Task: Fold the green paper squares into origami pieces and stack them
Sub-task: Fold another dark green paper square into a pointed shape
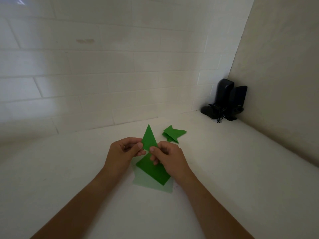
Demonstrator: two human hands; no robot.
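Hands at frame centre — left hand (124, 149) and right hand (166, 155) — pinch a folded green triangle (149, 138) above the green paper squares (152, 171).

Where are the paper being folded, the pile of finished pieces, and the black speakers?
folded green triangle (149, 138), head view, middle of its face.
finished pieces (173, 134), head view, top piece's centre.
black speakers (225, 99), head view, left speaker's body.

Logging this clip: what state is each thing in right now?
Left hand: pinching the held piece.
Right hand: pinching the held piece.
Held piece: folded to a narrow triangle, lifted.
Folded pile: stacked on the table.
Flat squares: unfolded, stacked under the hands.
Speakers: upright in the corner.
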